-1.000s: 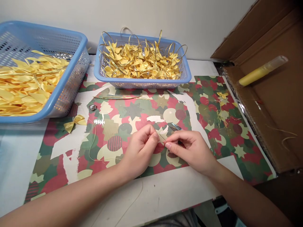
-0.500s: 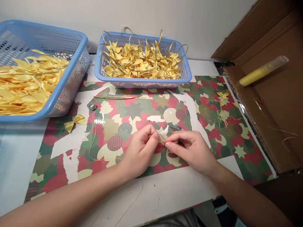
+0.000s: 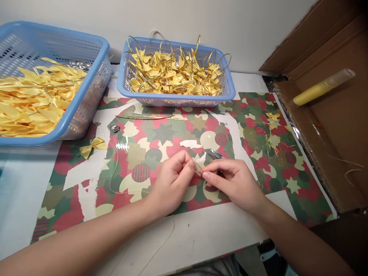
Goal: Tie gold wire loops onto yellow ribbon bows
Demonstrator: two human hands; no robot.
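left hand (image 3: 174, 184), right hand (image 3: 234, 184): just apart, both pinching thin thread (image 3: 199, 167) | below: star-printed paper (image 3: 165, 133) | far left: yellow bow (image 3: 92, 146)

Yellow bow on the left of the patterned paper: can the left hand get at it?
Probably yes: only patterned paper and a loose cord seem to lie between the left hand and the yellow bow, though that hand would likely first have to release the thread it pinches.

No letters, labels, brands, numbers or signs are reading legibly anywhere. Table paper (image 3: 162, 133) is carrying printed stars, circles and stripes only; blue baskets (image 3: 178, 97), cardboard (image 3: 342, 153) and yellow tube (image 3: 313, 94) are showing no readable wording.
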